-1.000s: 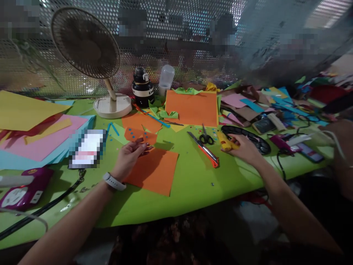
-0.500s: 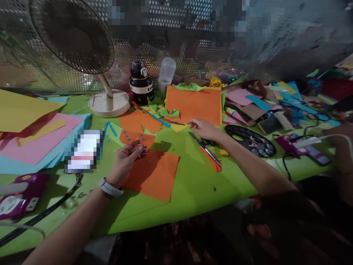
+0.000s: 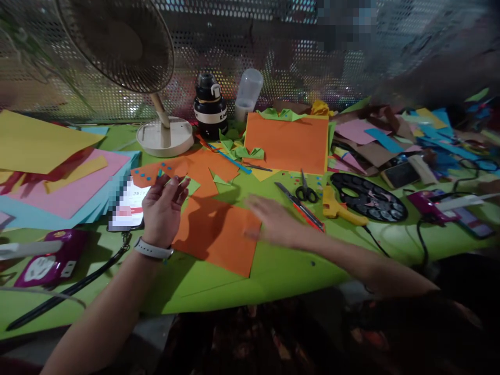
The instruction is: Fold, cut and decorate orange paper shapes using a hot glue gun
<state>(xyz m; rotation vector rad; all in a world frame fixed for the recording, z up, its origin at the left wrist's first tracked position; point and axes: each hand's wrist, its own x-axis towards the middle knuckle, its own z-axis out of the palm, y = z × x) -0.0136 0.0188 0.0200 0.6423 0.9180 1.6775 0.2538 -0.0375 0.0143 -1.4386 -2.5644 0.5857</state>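
My left hand (image 3: 164,208), with a pale watch band at the wrist, has its fingers curled at a small orange paper piece with blue dots (image 3: 146,174). That piece overlaps the top of a lit phone (image 3: 127,213). My right hand (image 3: 273,221), blurred by motion, has its fingers stretched out over the right edge of a square orange paper sheet (image 3: 219,242). A utility knife (image 3: 299,204) with red lies just right of that hand, and black scissors (image 3: 305,192) are behind it. Cut orange paper (image 3: 203,164) lies beyond the square sheet.
A fan (image 3: 164,138), a black bottle (image 3: 210,112) and a larger orange sheet (image 3: 289,143) stand or lie at the back. A yellow glue gun (image 3: 344,211) and black palette (image 3: 369,198) are at right. Coloured sheets (image 3: 50,187) and a purple device (image 3: 54,258) lie left.
My right hand has moved back from the thin dark tool and yellow paper to the square sheet. My left hand has shifted left with the dotted orange piece. The view has turned slightly left.
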